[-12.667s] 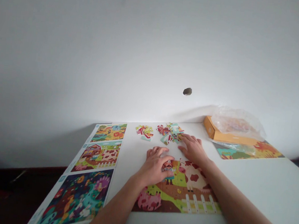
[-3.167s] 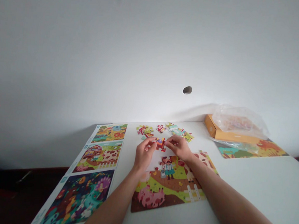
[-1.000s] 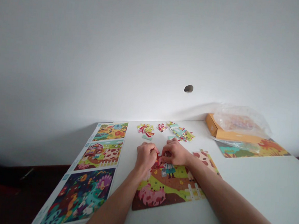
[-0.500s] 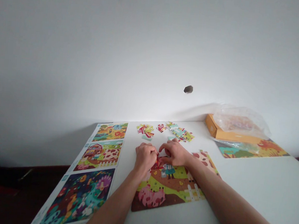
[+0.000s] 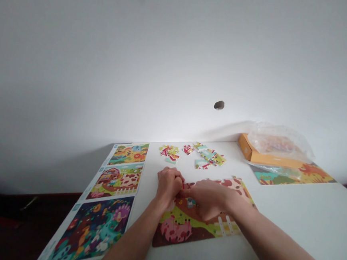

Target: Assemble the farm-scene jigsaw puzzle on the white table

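A partly assembled farm jigsaw puzzle (image 5: 202, 224) lies on the white table, with a pink pig, a brown path, a white fence and a spotted cow showing. At its upper left edge is my left hand (image 5: 169, 183), closed, its fingers curled down; whatever its fingertips hold is hidden. My right hand (image 5: 212, 197) is folded into a fist over the puzzle's upper middle. One of its digits reaches left and presses on the red part beside my left hand. Loose puzzle pieces (image 5: 210, 155) lie beyond my hands, and a second group of pieces (image 5: 169, 152) is further left.
Three printed pictures run down the table's left side: a lion scene (image 5: 129, 153), a farm scene (image 5: 117, 180) and a dark night scene (image 5: 93, 230). At the back right, an orange box (image 5: 254, 153) with a clear plastic bag (image 5: 281, 140) stands on another puzzle (image 5: 314, 176).
My right hand has come down and nearer, from spread, bent fingers to a fist pressing on the puzzle. My left hand stays nearly in place. The camera view has shifted slightly.
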Available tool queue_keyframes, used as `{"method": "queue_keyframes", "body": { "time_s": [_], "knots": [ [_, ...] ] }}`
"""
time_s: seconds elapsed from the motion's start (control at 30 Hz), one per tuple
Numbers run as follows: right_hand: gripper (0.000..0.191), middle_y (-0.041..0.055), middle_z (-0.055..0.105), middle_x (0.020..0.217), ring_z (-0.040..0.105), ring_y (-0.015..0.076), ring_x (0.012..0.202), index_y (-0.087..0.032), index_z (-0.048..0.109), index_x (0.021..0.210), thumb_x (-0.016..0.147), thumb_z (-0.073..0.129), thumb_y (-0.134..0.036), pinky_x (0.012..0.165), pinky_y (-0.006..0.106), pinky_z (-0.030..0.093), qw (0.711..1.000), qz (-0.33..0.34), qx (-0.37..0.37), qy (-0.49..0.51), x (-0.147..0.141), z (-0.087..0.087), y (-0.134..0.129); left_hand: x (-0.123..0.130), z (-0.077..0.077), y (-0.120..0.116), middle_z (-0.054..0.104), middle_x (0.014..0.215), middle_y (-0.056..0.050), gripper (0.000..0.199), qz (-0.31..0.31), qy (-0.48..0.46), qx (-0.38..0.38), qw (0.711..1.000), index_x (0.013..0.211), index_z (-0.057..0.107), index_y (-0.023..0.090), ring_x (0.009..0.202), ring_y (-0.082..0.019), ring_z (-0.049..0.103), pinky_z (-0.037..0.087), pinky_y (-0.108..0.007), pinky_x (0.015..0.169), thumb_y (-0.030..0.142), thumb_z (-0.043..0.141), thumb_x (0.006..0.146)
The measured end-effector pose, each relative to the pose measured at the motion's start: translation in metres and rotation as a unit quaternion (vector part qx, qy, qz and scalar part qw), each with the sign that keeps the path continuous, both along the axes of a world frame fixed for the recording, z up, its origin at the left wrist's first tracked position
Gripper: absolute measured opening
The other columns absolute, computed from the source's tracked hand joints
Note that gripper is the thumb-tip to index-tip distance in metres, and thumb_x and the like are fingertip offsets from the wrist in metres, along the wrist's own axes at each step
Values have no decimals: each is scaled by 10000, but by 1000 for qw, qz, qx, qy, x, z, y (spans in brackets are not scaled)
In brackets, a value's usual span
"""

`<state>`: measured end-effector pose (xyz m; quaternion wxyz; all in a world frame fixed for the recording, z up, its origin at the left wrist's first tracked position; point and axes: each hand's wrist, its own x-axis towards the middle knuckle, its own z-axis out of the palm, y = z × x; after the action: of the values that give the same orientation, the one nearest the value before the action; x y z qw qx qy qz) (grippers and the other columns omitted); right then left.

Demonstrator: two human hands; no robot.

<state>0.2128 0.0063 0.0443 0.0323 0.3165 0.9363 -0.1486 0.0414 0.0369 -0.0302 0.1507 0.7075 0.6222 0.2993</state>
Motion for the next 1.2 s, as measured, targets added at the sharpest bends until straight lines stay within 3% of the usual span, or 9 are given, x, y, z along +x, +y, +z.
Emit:
{"method": "queue_keyframes", "body": {
  "time_s": [0.07,0.17,0.27,0.57,0.67,0.8,0.97,1.1,1.2],
  "knots": [
    [635,104,713,789,627,225,599,-166,576,1243,628,687,-275,464,255,338,998,16,-12,-56,-8,-1,-12,0,0,1,702,653,-6,332,-1,3,-2,1000,545,717,237,770,-176,591,403,-281,775,48,462,645],
    [996,173,714,828,667,290,687,-49,311,1444,578,722,-317,518,302,435,996,13,-16,-88,-18,-6,-23,0,0,1,705,663,-11,322,-5,20,-12,1000,551,723,230,770,-172,599,400,-278,783,69,466,659],
    [1096,191,709,797,677,324,697,5,246,1458,538,751,-311,542,344,479,995,-8,-21,-97,-25,-8,-31,0,-1,1,713,683,-16,321,-7,28,-17,999,569,731,226,779,-174,603,398,-274,789,80,464,673],
    [833,225,704,813,691,346,704,41,416,1350,617,689,-247,536,368,507,993,-29,-31,-106,-35,1,-37,0,0,0,715,677,-19,321,-9,19,-4,1000,553,726,226,767,-181,605,403,-271,756,97,463,684],
    [682,193,710,777,692,338,700,-18,524,1257,646,674,-281,543,361,504,994,-35,-39,-98,-31,2,-31,-1,0,0,714,670,-17,320,-8,24,-5,1000,552,726,223,753,-175,601,403,-272,754,95,462,681],
    [670,170,720,800,691,330,711,-95,525,1264,639,675,-287,534,337,489,995,-44,-24,-88,-26,0,-24,-1,0,1,719,680,-12,319,-4,24,-15,1000,556,728,228,763,-172,605,404,-275,764,90,466,673],
    [448,135,725,795,694,297,685,-172,605,1146,716,613,-296,521,302,465,994,-77,-7,-75,-16,-2,-14,-1,1,1,727,695,-5,328,0,23,-30,999,561,727,233,773,-169,612,405,-279,780,71,455,649],
    [425,143,721,832,699,317,718,-163,627,1098,740,600,-391,524,312,477,991,-92,-1,-95,-7,5,-12,-1,2,0,719,667,-8,322,23,30,-36,999,558,726,233,761,-168,614,397,-277,764,77,453,627],
    [434,119,718,801,699,305,707,-174,638,1085,681,664,-330,526,304,490,988,-74,-21,-136,-7,10,-17,0,4,0,724,690,-3,324,40,35,-39,998,548,721,241,784,-169,619,387,-277,773,89,450,643]
  ]
}}
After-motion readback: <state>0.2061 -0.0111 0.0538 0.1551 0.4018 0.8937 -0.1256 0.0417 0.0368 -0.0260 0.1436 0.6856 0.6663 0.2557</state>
